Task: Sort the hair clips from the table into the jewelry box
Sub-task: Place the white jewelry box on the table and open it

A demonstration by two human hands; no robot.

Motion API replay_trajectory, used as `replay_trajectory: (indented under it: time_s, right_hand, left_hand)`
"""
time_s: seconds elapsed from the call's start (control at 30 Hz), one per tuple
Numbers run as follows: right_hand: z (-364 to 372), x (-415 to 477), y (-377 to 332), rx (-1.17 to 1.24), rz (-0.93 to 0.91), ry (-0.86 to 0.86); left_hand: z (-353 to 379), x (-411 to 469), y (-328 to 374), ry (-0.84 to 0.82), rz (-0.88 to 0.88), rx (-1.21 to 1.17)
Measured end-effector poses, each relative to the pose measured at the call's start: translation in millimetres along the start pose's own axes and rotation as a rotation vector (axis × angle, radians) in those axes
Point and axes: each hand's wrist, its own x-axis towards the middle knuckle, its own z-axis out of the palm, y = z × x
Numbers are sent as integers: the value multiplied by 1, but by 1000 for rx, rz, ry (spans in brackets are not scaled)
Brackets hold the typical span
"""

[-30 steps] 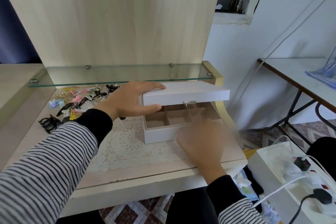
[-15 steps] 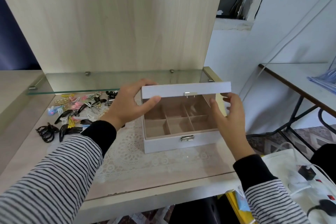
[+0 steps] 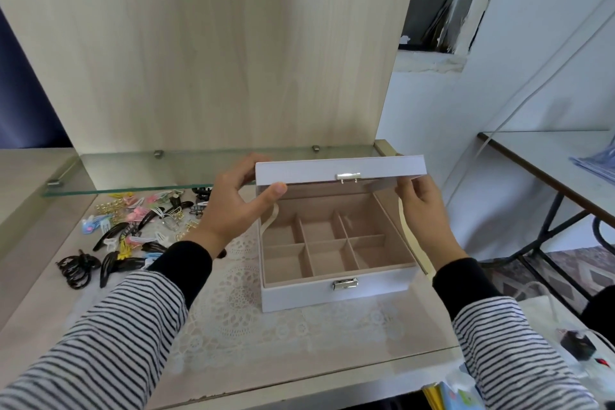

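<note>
Lid [image 3: 339, 170] height is what has changed. A second ago it was barely lifted off the box [image 3: 336, 289]; now its front edge is raised well clear, and all six compartments [image 3: 319, 243] are exposed. Nothing is seen in any of them. The right hand [image 3: 422, 210], blurred near the front latch a second ago, has been brought up to the lid's right corner.

For the task, this is judged to mean that the opening step is nearly done and no sorting has begun. The clips [image 3: 133, 230] are all seen in a loose heap on the table [image 3: 40, 293], left of the box and well apart from it.

The lid's left corner is gripped by the left hand [image 3: 233, 210], with the thumb pressed under the front edge and the fingers curled over the top. The right corner is held from below by the right hand's curled fingers; how firmly cannot be told. Both forearms are reached forward on either side of the box, wrists raised. A ribbon [image 3: 407, 236] is seen slack at the right side, so the lid is judged not yet fully back. The box is set on a lace mat [image 3: 233, 309].
</note>
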Motion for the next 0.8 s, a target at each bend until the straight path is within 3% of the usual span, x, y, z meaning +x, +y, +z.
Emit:
replay_trajectory:
  time_s: [0.3,0.6,0.8]
  right_hand:
    - [8,15,1,131,-39,-66]
    - [17,18,8,247,119,-176]
    - [20,21,19,134,91,-148]
  left_hand:
    - [14,-25,-30,123,-191,-86]
    - [36,-31,-41,351,-331,-45]
    - [46,-34,-39,253,-622,-203]
